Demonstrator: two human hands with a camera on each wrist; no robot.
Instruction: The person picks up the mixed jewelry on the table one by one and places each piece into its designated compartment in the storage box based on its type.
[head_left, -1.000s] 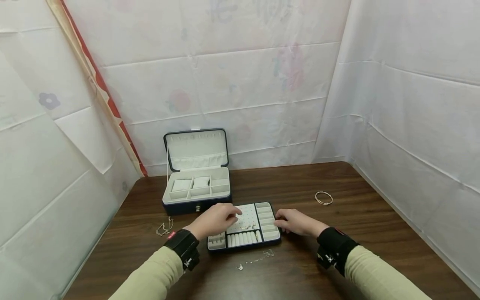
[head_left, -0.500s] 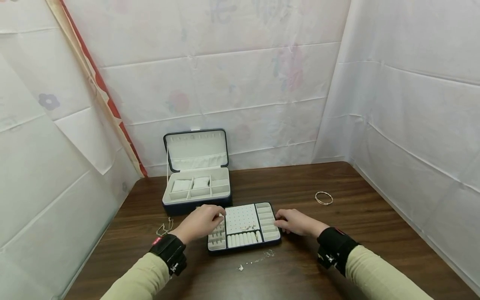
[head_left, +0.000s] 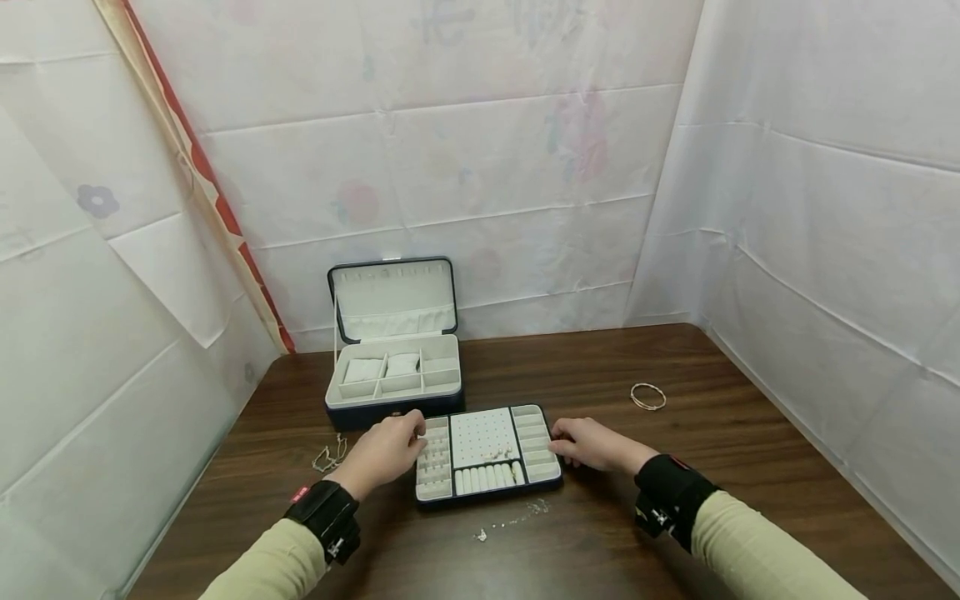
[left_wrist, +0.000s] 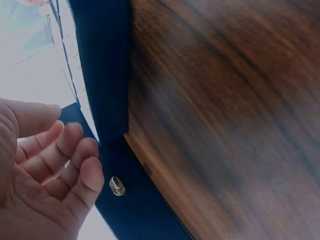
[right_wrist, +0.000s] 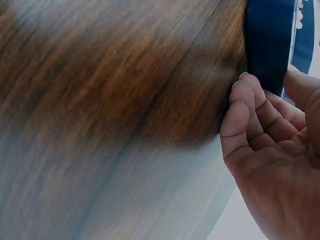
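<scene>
White cloth backdrop point(head_left: 495, 167) on three sides, faint prints, some creases. Dark brown wood-grain table point(head_left: 562, 367) below it. Clock positions are from the middle of the navy tray point(head_left: 483, 435) in the head view.

Tray lies flat on the table, white-lined, near the table's front centre. Small earrings point(head_left: 498, 455) sit low on its dotted pad, ring rolls point(head_left: 483, 478) at 6.

Right hand point(head_left: 591, 443) at 3: thumb and fingers pinch the tray's right edge, thumb on the upper side. Left hand point(head_left: 386, 450) at 9, just beside the tray's left edge: fingers loosely bent, thumb near the index, holding nothing; can't tell if it touches the tray.

Jewelry box point(head_left: 435, 407) at 10, behind the tray, lid up, two white cushions point(head_left: 402, 365) inside; metal clasp point(left_wrist: 117, 186) on its front shows in the left wrist view. Gold-toned chain point(head_left: 330, 454) at 9, past the left hand. Bangle point(head_left: 648, 397) between 2 and 3, well apart. Fine chain point(head_left: 537, 506) near 5, small shiny piece point(head_left: 481, 536) at 6. Black wristbands point(head_left: 672, 500), pale green sleeves point(head_left: 757, 546) on both arms.
</scene>
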